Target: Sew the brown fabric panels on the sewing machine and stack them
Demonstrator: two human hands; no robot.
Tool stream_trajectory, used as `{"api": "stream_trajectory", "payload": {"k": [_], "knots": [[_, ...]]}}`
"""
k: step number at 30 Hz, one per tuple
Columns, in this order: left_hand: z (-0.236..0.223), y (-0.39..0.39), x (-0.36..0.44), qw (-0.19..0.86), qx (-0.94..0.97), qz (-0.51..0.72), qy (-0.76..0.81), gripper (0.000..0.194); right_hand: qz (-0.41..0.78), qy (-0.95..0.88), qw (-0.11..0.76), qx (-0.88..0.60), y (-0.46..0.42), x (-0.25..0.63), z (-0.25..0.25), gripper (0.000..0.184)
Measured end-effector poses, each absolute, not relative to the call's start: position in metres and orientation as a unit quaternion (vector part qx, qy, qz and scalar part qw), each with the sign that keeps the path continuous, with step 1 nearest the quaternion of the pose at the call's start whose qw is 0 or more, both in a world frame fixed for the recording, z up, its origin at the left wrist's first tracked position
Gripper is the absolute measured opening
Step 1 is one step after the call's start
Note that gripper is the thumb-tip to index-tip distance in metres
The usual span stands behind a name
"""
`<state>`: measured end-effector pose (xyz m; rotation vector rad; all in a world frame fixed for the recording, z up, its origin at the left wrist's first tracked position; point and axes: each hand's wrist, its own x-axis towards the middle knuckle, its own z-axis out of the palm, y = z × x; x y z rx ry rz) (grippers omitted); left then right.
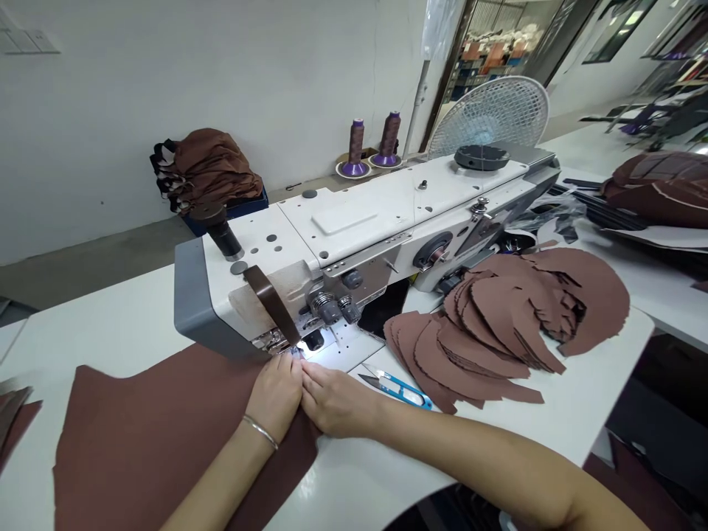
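Note:
A large brown fabric panel (160, 435) lies flat over the left part of the white table, its edge under the head of a sewing machine (343, 221). My left hand (275, 394), below a silver bangle, has its fingers curled on the panel's edge close to the lit needle area. Pressed up beside it, my right hand (335, 402) pinches the same edge. The fingertips and the seam are partly hidden. Blue-handled thread snips (398, 387) rest on the table to the right of my right hand.
Cut brown pieces (498, 324) are piled right of the machine. Two thread cones (355, 144) and a white fan (492, 114) stand behind it. A heap of brown work (215, 169) sits by the wall. More brown pieces (664, 188) lie at far right.

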<state>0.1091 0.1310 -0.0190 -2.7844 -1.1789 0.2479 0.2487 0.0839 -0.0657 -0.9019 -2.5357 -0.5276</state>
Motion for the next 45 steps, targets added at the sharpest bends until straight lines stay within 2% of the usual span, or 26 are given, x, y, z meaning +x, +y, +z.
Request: {"api": "stream_trajectory", "payload": {"k": [5, 8, 19, 26, 30, 36, 39, 45], "knots": [[-0.023, 0.136, 0.109, -0.021, -0.894, 0.069, -0.443, 0.03, -0.218, -0.899, 0.188, -0.329, 0.082, 0.244, -0.07, 0.033], [-0.031, 0.142, 0.108, -0.032, -0.888, 0.034, -0.457, 0.031, -0.223, -0.902, 0.182, -0.323, 0.083, 0.24, -0.072, 0.034], [-0.039, 0.129, 0.08, 0.07, -0.91, -0.083, -0.401, 0.023, -0.287, -0.868, 0.23, -0.333, 0.055, 0.232, -0.065, 0.025], [-0.038, 0.126, 0.091, 0.031, -0.93, -0.052, -0.363, 0.014, -0.287, -0.86, 0.247, -0.342, 0.066, 0.227, -0.073, 0.028], [-0.039, 0.134, 0.092, 0.001, -0.925, -0.06, -0.375, 0.017, -0.292, -0.854, 0.257, -0.346, 0.073, 0.224, -0.077, 0.028], [-0.051, 0.146, 0.078, -0.053, -0.901, -0.15, -0.405, 0.02, -0.284, -0.862, 0.242, -0.343, 0.076, 0.225, -0.069, 0.028], [-0.06, 0.15, 0.071, -0.032, -0.895, -0.19, -0.402, 0.024, -0.272, -0.863, 0.24, -0.351, 0.079, 0.226, -0.066, 0.025], [-0.065, 0.157, 0.068, 0.051, -0.934, -0.199, -0.293, 0.034, -0.262, -0.855, 0.235, -0.381, 0.069, 0.221, -0.066, 0.024]]}}
